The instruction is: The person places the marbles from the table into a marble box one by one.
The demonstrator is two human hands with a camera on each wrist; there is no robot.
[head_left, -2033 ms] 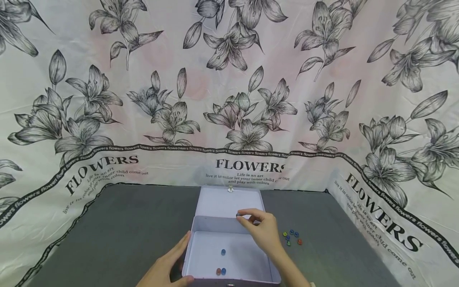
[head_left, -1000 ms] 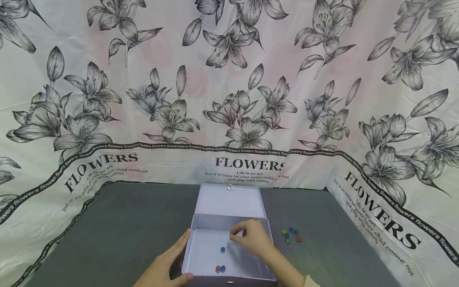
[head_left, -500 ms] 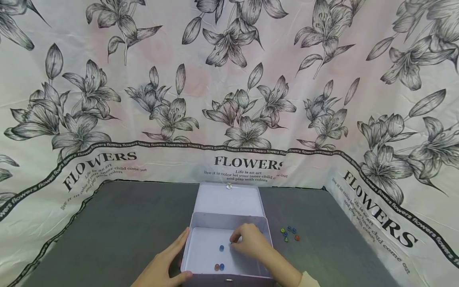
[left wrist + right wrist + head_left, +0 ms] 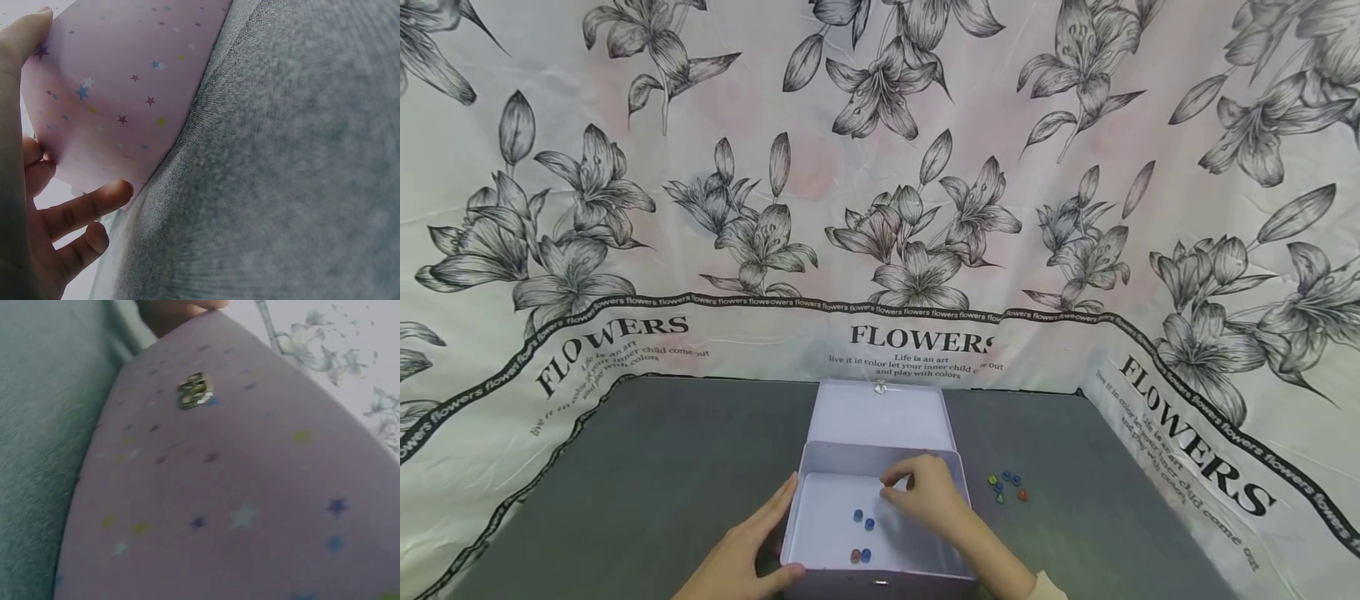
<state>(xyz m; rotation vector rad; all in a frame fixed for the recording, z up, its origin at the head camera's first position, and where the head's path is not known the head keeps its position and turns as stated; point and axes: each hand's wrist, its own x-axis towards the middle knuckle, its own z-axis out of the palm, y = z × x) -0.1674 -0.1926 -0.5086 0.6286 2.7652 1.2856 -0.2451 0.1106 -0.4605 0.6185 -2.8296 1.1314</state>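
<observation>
A hinged box (image 4: 910, 560), pale inside and pink with coloured stars outside, stands with its lid (image 4: 880, 414) tilted back. My left hand (image 4: 741, 546) holds its left side, the thumb at the front corner and fingers along the outer wall. In the left wrist view the thumb (image 4: 34, 28) lies at the box's edge. My right hand (image 4: 925, 493) hovers inside the box, thumb and index tips close together, no bead showing between them. Below lie a blue bead (image 4: 858, 516), a second blue bead (image 4: 869, 524), and a reddish bead (image 4: 855, 556) beside another blue bead (image 4: 866, 556).
On the grey tabletop (image 4: 700, 450) right of the box lies a small group of beads, blue, green, yellow-green and an orange-red bead (image 4: 1022, 495). A metal clasp (image 4: 195, 391) sits on the box's front. Flower-printed cloth (image 4: 917, 350) encloses the back and sides.
My right hand went down into the box with a blue bead, let it go and rose slightly. Two blue beads now lie mid-box instead of one. My left hand stays on the box.
</observation>
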